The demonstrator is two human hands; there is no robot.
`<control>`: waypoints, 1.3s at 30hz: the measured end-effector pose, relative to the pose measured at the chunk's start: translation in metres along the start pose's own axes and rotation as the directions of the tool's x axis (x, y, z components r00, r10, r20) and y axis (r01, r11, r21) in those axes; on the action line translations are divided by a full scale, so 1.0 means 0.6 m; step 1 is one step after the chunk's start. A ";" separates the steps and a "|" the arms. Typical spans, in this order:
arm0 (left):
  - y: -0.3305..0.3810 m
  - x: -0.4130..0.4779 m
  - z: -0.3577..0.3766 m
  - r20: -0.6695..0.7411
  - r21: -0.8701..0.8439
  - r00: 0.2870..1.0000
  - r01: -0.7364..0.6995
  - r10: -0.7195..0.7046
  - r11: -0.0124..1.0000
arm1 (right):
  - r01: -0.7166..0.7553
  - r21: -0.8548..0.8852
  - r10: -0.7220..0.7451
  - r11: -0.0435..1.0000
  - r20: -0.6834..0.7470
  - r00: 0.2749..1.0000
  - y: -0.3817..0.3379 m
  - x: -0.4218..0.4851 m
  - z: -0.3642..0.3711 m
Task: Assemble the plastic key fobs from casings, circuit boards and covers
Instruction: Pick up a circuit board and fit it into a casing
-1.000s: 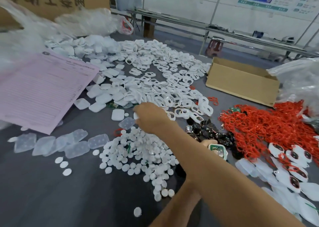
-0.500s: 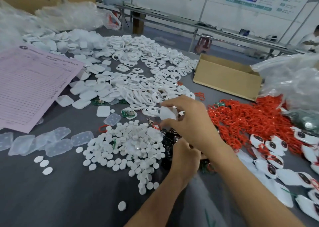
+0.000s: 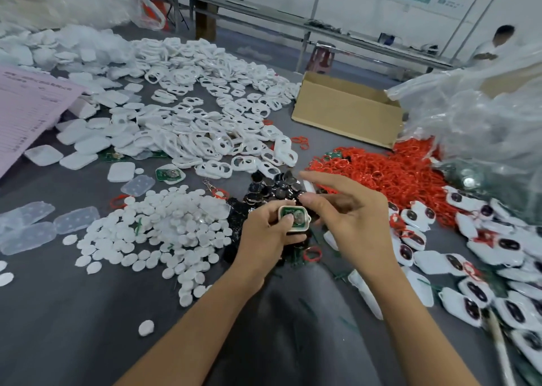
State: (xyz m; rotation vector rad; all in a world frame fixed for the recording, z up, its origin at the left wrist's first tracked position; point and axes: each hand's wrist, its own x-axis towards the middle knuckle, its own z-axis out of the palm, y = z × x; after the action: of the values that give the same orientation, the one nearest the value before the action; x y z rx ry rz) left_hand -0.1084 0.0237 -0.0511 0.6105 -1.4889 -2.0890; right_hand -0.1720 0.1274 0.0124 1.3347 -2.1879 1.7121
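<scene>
1. Left hand (image 3: pixel 265 230) clasped a white casing (image 3: pixel 296 229) from beneath, fingers curled round it. The thumb pressed on the green circuit board (image 3: pixel 293 211) seated inside, where a round silver cell showed.
2. Right hand (image 3: pixel 352 212) hovered just right of that grip, index finger stretched out beyond the casing and the other fingers loosely bent. A sliver of white showed under the index finger, and it could not be told whether the hand grasped anything.
3. Directly beyond the grip lay a heap of glossy black pieces (image 3: pixel 272 186) on the grey table (image 3: pixel 73 312).
4. Left of the grip spread a drift of small white discs (image 3: pixel 176 227), with translucent pads (image 3: pixel 29 230) farther left.
5. Beyond the grip and to its left, white covers (image 3: pixel 205 139) with cut-out openings were piled thickly. A pink printed sheet (image 3: pixel 26 112) lay at the far left.
6. Right of the grip a mass of red rings (image 3: pixel 381 171) was heaped. Nearer the person, white fobs (image 3: pixel 498 268) with dark windows lay side by side.
7. Beyond the rings stood an open cardboard box (image 3: pixel 346 112), beside a crumpled clear plastic bag (image 3: pixel 484 115).
</scene>
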 end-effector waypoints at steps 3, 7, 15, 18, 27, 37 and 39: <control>-0.004 0.000 -0.001 0.001 -0.013 1.000 0.004 -0.004 1.000 | -0.050 -0.007 0.050 0.999 -0.056 0.997 0.014 0.000 -0.002; 0.000 -0.007 -0.001 0.025 -0.036 0.999 0.021 -0.020 0.999 | -0.193 -0.017 0.192 0.981 -0.052 0.980 0.041 0.005 -0.007; 0.008 -0.007 0.002 0.023 -0.053 0.999 0.041 -0.040 0.998 | -0.446 0.297 0.456 0.844 0.040 0.889 0.071 0.010 -0.022; 0.006 -0.006 0.001 0.030 -0.052 0.999 0.041 -0.039 0.998 | -0.495 0.325 0.495 0.806 0.089 0.864 0.075 0.008 -0.013; 0.005 0.000 -0.003 0.019 -0.161 0.997 0.074 -0.072 0.984 | -0.576 0.416 0.593 0.703 0.104 0.799 0.078 -0.006 0.029; 0.004 0.000 -0.005 0.020 -0.082 0.999 0.047 -0.046 0.996 | -0.448 0.084 0.455 0.890 -0.101 0.885 0.078 -0.012 0.038; 0.005 0.001 -0.005 0.020 -0.137 0.998 0.061 -0.059 0.989 | -0.451 0.149 0.466 0.880 -0.090 0.880 0.078 -0.012 0.038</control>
State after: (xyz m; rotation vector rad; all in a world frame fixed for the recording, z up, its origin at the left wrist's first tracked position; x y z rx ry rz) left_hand -0.1067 0.0204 -0.0489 0.5944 -1.3370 -2.2256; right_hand -0.1879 0.1132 -0.0355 0.7260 -2.5045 2.0450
